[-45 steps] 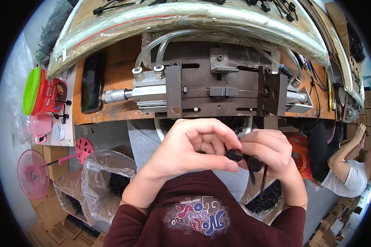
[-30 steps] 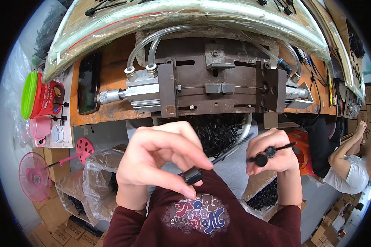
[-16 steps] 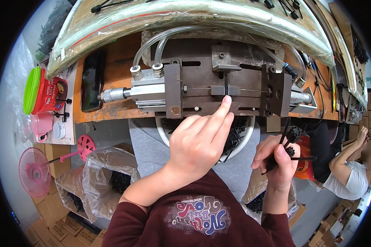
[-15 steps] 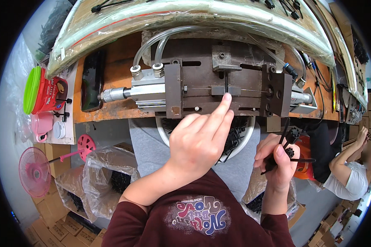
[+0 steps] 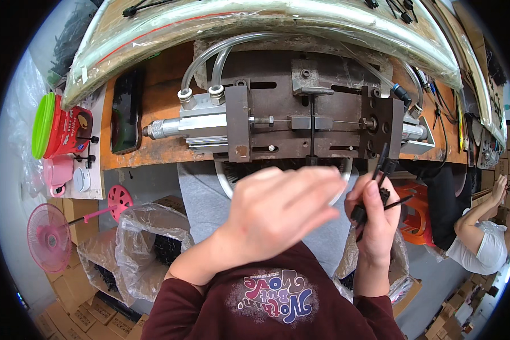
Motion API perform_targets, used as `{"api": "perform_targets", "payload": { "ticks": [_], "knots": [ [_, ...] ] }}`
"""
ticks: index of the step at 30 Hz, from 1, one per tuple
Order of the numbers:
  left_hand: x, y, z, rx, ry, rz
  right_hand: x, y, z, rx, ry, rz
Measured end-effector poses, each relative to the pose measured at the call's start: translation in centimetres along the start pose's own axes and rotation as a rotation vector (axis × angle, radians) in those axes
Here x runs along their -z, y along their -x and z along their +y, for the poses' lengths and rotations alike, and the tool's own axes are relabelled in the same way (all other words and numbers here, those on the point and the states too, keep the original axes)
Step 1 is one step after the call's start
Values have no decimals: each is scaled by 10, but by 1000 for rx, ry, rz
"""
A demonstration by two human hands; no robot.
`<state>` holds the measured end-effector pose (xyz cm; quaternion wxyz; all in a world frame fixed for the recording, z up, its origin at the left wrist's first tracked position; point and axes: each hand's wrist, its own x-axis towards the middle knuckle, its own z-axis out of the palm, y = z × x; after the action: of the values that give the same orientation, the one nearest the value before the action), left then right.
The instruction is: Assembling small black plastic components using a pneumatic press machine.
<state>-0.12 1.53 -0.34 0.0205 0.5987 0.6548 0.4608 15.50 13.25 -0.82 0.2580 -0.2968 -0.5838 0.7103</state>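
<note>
In the head view, a thin black tie [image 5: 312, 126] is seen standing upright in the slot of the press [image 5: 300, 122], its long axis running from the top block down to the lower edge of the frame. A small bundle of black ties [image 5: 379, 184] is held in the right hand [image 5: 374, 218], the fingers clamped round it; the bundle's long axis is tilted, the upper ends pointing up and a little right toward the press, one stray tail sticking out to the right. The left hand [image 5: 277, 212] is blurred below the press, its fingers loosely apart and pointing right; nothing is seen held in it.

Half a second ago the left forefinger was laid against the slot of the press; now that hand has been drawn back and down, and the tie is left alone in the slot. The right hand has been raised nearer to the press.

The press is made of dull, dark, rust-flecked steel plates, with a bright metal cylinder [image 5: 181, 124] at its left and clear plastic hoses [image 5: 209, 56] looping above. The desk [image 5: 158, 102] is of worn orange wood. A rounded rim of a basin [image 5: 224, 181] filled with black parts shows beneath the press.
</note>
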Motion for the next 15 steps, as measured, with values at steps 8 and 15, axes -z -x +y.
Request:
{"api": "perform_targets", "payload": {
  "ticks": [8,15],
  "knots": [
    [-2,6,9,-51,183,30,-12,-2,-4,-106,-91,-107],
    [-4,5,13,-12,158,54,-12,-4,3,-51,-22,-103]
  ]
}}
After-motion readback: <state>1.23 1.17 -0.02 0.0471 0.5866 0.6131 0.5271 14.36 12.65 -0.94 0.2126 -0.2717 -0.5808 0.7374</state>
